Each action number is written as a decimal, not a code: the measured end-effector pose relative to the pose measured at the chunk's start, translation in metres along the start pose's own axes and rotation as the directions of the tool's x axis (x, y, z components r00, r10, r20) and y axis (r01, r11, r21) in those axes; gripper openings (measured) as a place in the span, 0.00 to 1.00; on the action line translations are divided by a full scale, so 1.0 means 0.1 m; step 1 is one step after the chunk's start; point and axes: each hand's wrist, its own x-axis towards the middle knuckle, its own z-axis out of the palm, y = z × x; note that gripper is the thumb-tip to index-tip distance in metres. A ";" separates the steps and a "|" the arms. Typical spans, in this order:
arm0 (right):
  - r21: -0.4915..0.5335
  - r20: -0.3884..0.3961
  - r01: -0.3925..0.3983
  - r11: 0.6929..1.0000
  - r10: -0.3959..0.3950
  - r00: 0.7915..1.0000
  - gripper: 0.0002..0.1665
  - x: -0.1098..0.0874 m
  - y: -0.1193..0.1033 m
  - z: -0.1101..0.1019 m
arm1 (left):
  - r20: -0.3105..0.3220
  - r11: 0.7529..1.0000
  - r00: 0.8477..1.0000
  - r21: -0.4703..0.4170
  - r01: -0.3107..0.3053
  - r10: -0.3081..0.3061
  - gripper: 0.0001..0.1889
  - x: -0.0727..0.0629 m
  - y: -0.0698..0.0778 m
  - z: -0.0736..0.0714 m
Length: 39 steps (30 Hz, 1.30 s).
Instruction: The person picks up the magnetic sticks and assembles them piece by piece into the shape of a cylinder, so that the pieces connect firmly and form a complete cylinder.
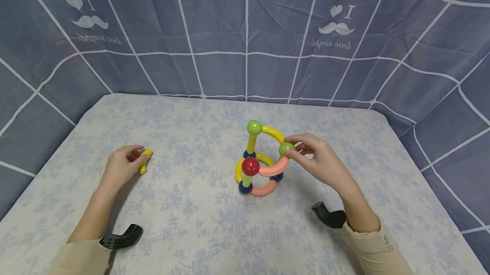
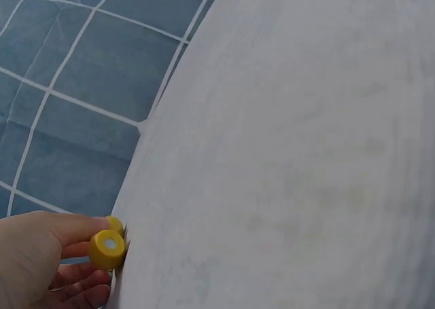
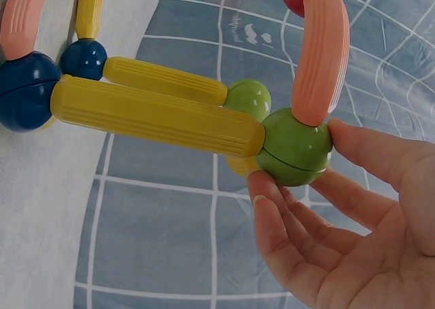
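A frame of magnetic balls and sticks stands on the table. It has a red ball (image 1: 250,166) and a green ball (image 1: 254,127) up top, dark blue balls (image 1: 245,187) at its base, and yellow and pink curved sticks (image 1: 264,190) between. My right hand (image 1: 319,160) pinches another green ball (image 3: 296,147) at the frame's upper right corner. That ball touches an upright yellow stick (image 3: 156,115) and a pink curved stick (image 3: 319,54). Well to the left, my left hand (image 1: 121,166) pinches a short yellow stick (image 1: 144,162) at the tabletop; its round end (image 2: 107,249) shows in the left wrist view.
The table (image 1: 191,224) wears a pale cloth with a blue floral print. Dark blue curtains (image 1: 214,24) with white grid lines rise behind and at the sides. A black curved wrist mount (image 1: 122,236) juts from the left sleeve, with a similar one (image 1: 328,215) at the right.
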 end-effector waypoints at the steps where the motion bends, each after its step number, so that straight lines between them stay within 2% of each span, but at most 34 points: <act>1: 0.000 0.000 0.001 1.000 -0.001 1.000 0.18 0.00 0.00 0.00 | 0.007 1.000 1.000 0.003 0.004 -0.004 0.16 0.00 0.02 0.00; 9: 0.006 0.001 0.007 1.000 -0.007 1.000 0.18 0.01 -0.01 -0.01 | 0.036 1.000 0.999 0.007 -0.003 0.002 0.14 0.02 0.14 0.02; 15: 0.006 0.005 0.004 1.000 -0.004 1.000 0.18 0.01 -0.01 -0.01 | -0.013 0.995 0.999 -0.088 -0.046 0.045 0.14 0.04 0.30 0.07; 18: -0.001 0.006 0.004 1.000 -0.004 1.000 0.18 0.01 -0.01 -0.02 | -0.009 0.986 0.999 -0.156 -0.051 0.050 0.14 0.07 0.44 0.11; 24: -0.018 0.033 0.025 1.000 -0.025 0.999 0.18 0.05 0.00 -0.04 | 0.045 0.966 0.997 -0.257 -0.041 0.055 0.15 0.15 0.79 0.19; 29: -0.041 0.077 0.033 0.999 -0.030 0.997 0.18 0.11 -0.03 -0.11 | 0.096 0.940 0.994 -0.340 -0.016 0.051 0.15 0.23 1.09 0.27; 33: -0.045 0.083 0.034 0.998 -0.030 0.996 0.20 0.19 -0.08 -0.14 | 0.146 0.916 0.988 -0.401 0.012 0.051 0.16 0.28 1.30 0.32; 36: -0.055 0.069 0.070 0.996 -0.066 0.995 0.20 0.24 -0.12 -0.11 | 0.174 0.895 0.983 -0.444 0.027 0.057 0.16 0.29 1.44 0.36; 39: -0.077 0.056 0.151 0.986 -0.147 0.988 0.19 0.26 -0.16 -0.04 | 0.209 0.865 0.977 -0.497 0.064 0.047 0.17 0.27 1.56 0.39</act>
